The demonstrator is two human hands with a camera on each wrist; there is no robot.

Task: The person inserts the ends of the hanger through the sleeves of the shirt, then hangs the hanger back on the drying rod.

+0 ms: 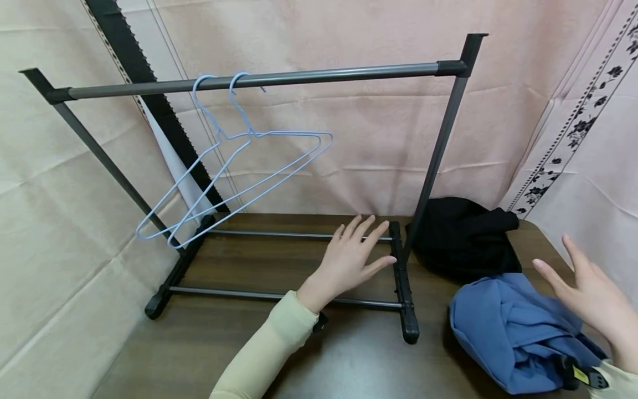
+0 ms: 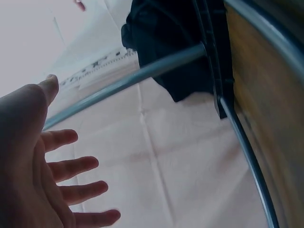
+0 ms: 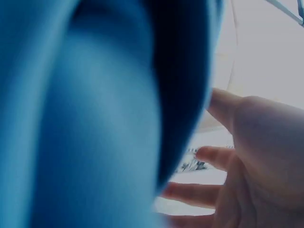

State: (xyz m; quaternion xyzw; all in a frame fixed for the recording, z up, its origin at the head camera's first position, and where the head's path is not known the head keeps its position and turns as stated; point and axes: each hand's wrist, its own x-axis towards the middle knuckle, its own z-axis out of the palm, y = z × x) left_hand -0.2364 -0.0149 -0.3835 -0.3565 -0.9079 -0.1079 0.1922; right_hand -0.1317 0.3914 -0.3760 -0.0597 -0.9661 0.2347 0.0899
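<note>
My left hand [image 1: 349, 260] hovers over the base of a black clothes rack [image 1: 319, 76], fingers spread and holding nothing. In the left wrist view the same hand [image 2: 52, 175] shows its extended fingers beside a rack post. At the right edge of the head view, my right hand [image 1: 593, 293] is held above a bundled blue garment [image 1: 513, 332], thumb and fingers extended. Blue cloth [image 3: 95, 118] fills much of the right wrist view, with the right hand [image 3: 256, 156] beside it; whether they touch I cannot tell.
Two light-blue wire hangers [image 1: 249, 133] hang toward the left of the rack's top bar. A crumpled black garment [image 1: 461, 238] lies behind the blue one, near the rack's right foot. Pale curtains [image 1: 349, 138] surround the wooden tabletop [image 1: 239, 343].
</note>
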